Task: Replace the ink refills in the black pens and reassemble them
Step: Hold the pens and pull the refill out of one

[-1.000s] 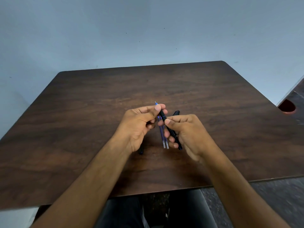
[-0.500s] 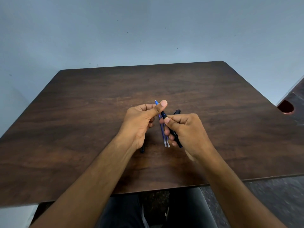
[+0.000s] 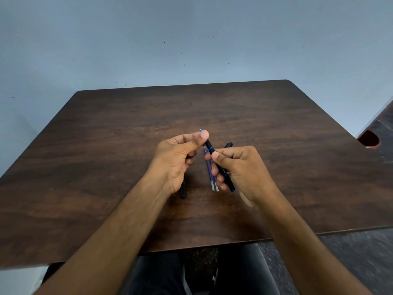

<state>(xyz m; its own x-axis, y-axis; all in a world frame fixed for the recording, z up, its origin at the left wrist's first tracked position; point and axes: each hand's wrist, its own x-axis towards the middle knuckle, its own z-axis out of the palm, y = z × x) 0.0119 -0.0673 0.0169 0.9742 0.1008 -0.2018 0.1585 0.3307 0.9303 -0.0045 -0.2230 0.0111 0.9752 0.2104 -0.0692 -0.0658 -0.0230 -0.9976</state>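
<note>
Right hand has its grip wrapped round the barrel of the black pen, held up over the middle of the surface, while the left hand pinches the pen's tip section between thumb and forefinger, looks like it's twisting it. Two blue refills lie on the surface just under the pen, another black pen peeks out below the left hand. Risk I'd guess: cross-threading the tip or knocking those loose refills rolling.
</note>
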